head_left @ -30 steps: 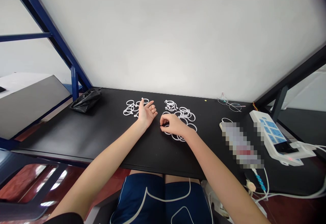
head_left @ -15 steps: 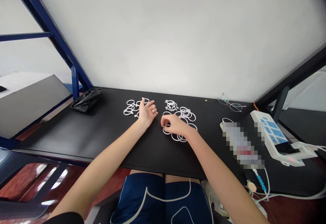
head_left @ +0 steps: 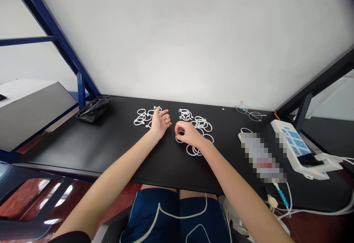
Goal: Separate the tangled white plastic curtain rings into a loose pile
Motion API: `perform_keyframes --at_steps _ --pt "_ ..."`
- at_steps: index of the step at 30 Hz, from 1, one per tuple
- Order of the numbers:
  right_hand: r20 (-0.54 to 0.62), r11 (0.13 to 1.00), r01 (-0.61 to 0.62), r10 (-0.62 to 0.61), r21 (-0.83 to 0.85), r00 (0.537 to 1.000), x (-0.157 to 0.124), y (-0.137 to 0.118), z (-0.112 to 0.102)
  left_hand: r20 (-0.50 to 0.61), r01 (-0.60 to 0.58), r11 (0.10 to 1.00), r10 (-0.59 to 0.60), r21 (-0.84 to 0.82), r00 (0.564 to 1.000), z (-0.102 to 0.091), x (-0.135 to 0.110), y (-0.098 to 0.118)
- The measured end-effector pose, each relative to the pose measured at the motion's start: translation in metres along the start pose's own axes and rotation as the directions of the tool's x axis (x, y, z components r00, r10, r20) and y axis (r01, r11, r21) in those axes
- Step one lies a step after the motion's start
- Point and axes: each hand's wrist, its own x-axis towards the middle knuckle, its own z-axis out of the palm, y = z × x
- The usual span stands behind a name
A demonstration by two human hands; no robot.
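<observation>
On the black table [head_left: 110, 143] lie two groups of white plastic rings. My left hand [head_left: 159, 120] rests palm up with fingers apart, just right of the left ring pile [head_left: 142, 117], holding nothing. My right hand [head_left: 188, 132] is curled over the near edge of the right ring pile [head_left: 200, 124], its fingertips pinching one white ring [head_left: 179, 138] that sits at the table surface. Several more rings [head_left: 193, 150] lie just under and in front of that hand.
A crumpled black bag [head_left: 93, 109] lies at the back left. Eyeglasses [head_left: 250, 113] sit by the wall on the right. A white power strip [head_left: 298, 148], cables and a blurred object [head_left: 261, 158] fill the right side. A blue metal frame [head_left: 80, 88] stands left.
My right hand has lifted slightly and drawn one ring toward the left, away from the pile. My left hand has stayed in place.
</observation>
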Motion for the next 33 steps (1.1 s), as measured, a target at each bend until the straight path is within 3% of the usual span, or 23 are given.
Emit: perform_keyframes --at_steps 10,15,18,23,33 --pt "-0.266 0.996 0.005 0.018 0.085 0.964 0.004 -0.003 0.000 0.065 0.036 0.964 -0.055 0.263 0.996 0.001 0.002 -0.010" --pt "-0.455 0.994 -0.076 0.103 0.077 0.884 0.005 -0.002 -0.001 0.095 0.016 0.940 -0.052 0.340 0.994 0.003 -0.002 -0.012" --pt "-0.536 0.993 -0.096 0.121 0.075 0.835 0.005 -0.003 -0.002 0.172 -0.016 0.918 -0.057 0.397 0.983 0.006 -0.007 -0.012" --pt "-0.586 0.990 -0.113 0.140 0.082 0.798 0.005 -0.001 -0.003 0.308 -0.063 0.881 -0.096 0.470 0.947 0.008 -0.012 -0.012" --pt "-0.652 0.984 -0.174 0.105 -0.041 0.751 0.004 0.003 -0.004 0.350 -0.142 0.877 -0.032 0.460 0.936 0.009 -0.013 -0.012"
